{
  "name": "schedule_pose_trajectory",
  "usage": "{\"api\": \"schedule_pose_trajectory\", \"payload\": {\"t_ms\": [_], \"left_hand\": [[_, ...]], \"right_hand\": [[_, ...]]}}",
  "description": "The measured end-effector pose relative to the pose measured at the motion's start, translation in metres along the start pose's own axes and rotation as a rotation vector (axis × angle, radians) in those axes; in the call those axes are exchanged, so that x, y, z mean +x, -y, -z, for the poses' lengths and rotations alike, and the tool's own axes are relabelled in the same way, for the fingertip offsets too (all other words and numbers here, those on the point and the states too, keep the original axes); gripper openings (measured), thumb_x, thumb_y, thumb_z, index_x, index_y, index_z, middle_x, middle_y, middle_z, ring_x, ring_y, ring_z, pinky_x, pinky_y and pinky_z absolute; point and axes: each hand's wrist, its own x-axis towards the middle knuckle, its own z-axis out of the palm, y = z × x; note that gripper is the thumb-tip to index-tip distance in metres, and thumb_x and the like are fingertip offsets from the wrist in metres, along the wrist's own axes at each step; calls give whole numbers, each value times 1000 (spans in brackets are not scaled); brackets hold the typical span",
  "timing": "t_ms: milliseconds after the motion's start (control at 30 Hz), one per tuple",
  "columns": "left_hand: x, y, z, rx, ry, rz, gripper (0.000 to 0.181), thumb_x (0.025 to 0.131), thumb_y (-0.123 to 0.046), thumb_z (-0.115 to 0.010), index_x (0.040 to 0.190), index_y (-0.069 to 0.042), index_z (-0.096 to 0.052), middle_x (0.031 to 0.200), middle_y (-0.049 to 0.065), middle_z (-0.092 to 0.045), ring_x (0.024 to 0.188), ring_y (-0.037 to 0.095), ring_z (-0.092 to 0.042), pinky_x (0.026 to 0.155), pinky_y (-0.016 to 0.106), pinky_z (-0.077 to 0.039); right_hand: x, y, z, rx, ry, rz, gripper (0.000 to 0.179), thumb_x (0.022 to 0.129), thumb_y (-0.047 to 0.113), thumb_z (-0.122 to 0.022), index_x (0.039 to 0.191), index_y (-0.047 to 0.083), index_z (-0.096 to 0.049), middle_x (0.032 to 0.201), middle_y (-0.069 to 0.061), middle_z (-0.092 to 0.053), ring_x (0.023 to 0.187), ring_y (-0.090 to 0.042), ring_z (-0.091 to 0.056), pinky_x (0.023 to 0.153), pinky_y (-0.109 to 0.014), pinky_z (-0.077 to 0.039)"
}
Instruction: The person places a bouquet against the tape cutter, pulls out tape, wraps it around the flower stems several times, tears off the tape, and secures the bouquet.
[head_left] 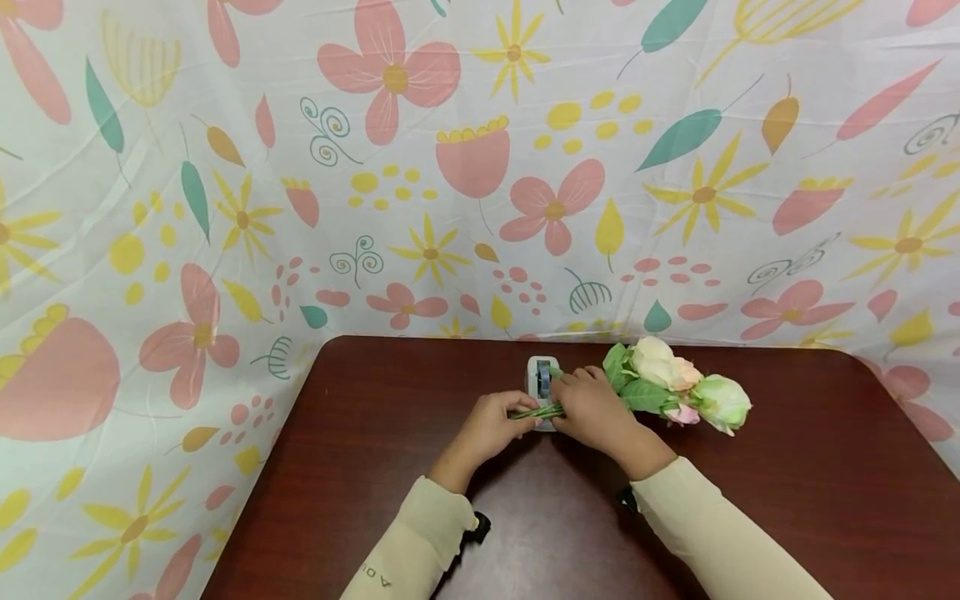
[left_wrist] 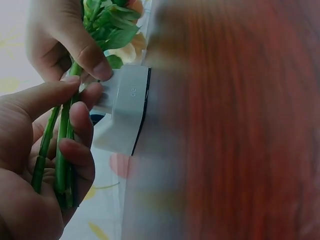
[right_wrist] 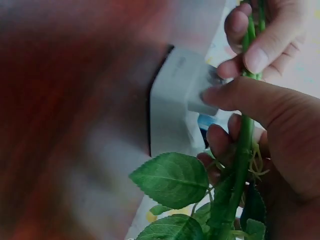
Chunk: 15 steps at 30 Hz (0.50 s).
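Observation:
A bunch of roses [head_left: 720, 402] in cream and pink lies across my hands with the blooms to the right. My left hand [head_left: 487, 427] grips the lower ends of the green stems [left_wrist: 61, 160], its thumb laid over them in the left wrist view. Higher up, close to the leaves [right_wrist: 172, 180], my right hand [head_left: 600, 417] holds the same stems with its fingers curled behind them. A white tape dispenser [left_wrist: 132, 95] with a bluish roll stands just beyond the hands. In the right wrist view, the right thumb tip overlaps its front end.
Beneath everything is a dark red-brown wooden table [head_left: 360, 467], its far edge just behind the dispenser. A white cloth [head_left: 465, 225] printed with flowers and leaves hangs behind the table and along its left side.

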Motion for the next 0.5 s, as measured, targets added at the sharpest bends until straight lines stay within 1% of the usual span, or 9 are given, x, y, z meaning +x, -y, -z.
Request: {"api": "schedule_pose_trajectory", "payload": {"t_ms": [133,300,367,500], "left_hand": [[0,1,1,1,5,-11,14,94,-23,-74,107,-19,-74,94,-6,-76,71,17,-69,59,24,-52],[-1,-1,2,11,12,-27,10,94,-21,-74,104,-18,-74,92,-5,-75,68,8,-64,59,23,-51],[-2,-3,3,18,17,-36,8,93,-20,-74,101,-18,-74,91,-4,-75,69,7,-63,61,22,-51],[-2,-4,5,48,23,-53,5,92,-21,-76,97,-20,-73,92,-5,-75,77,5,-65,67,22,-52]], "right_hand": [[-4,3,-3,-17,-19,-14,31,80,29,-85,79,17,-56,79,2,-60,81,-23,-56,99,-55,-43],[-7,6,-7,-46,-74,-30,34,78,30,-87,79,15,-57,78,1,-61,83,-26,-59,99,-55,-44],[-9,8,-9,-55,-96,-39,35,77,30,-88,79,14,-57,77,0,-62,84,-27,-60,99,-57,-43],[-12,12,-13,-79,-148,-52,37,74,30,-90,81,11,-59,80,-4,-65,85,-30,-62,101,-58,-42]]}}
